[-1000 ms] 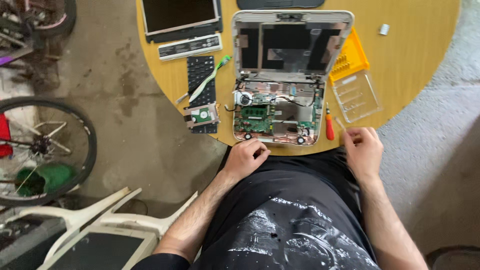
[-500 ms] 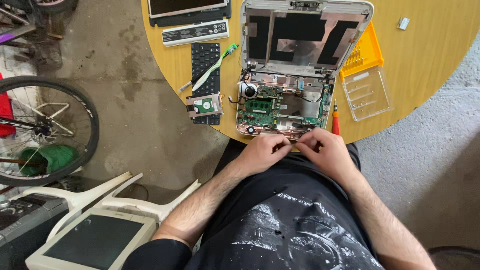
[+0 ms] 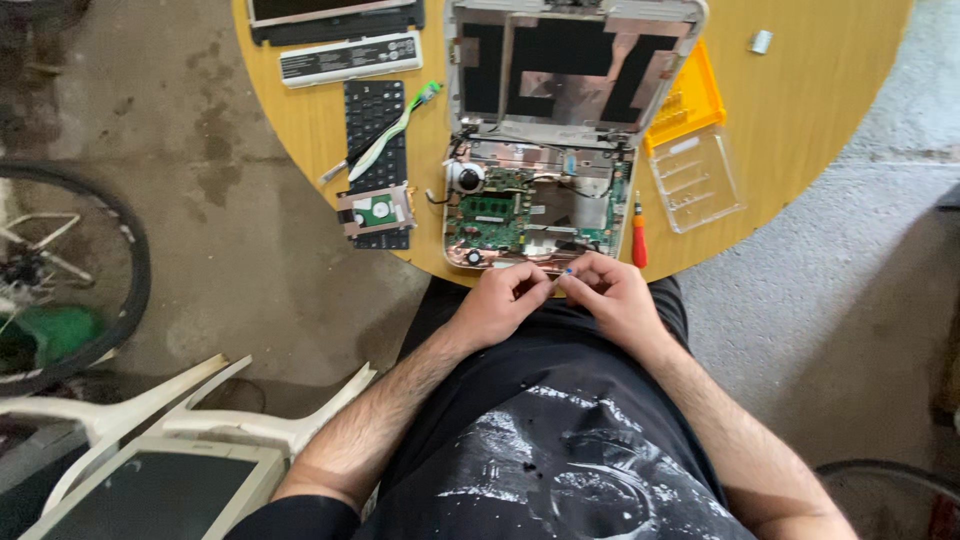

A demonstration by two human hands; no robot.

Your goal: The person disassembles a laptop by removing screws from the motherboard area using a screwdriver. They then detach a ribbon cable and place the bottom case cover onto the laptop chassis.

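Sitting at the round table (image 3: 800,150), the person has both hands together at its near edge, just below the opened laptop (image 3: 540,205). Left hand (image 3: 495,305): fingers curled in, tips pinched toward the right hand. Right hand (image 3: 615,300): fingers likewise closed, and between the two hands a thin tool with a small blue tip (image 3: 566,272) shows; which hand bears the grip I cannot tell. The tip sits at the laptop's front rim, beside the bare green board (image 3: 490,220).

Nearby: red screwdriver (image 3: 638,232) just right of the laptop, clear bit case (image 3: 695,175) beyond it, loose keyboard (image 3: 375,140) and hard drive (image 3: 376,211) to the left.

Risk, as judged: the tool is small and held over the lap at the table edge; a slack pinch could drop it to the floor. A slip forward could scrape the exposed board.
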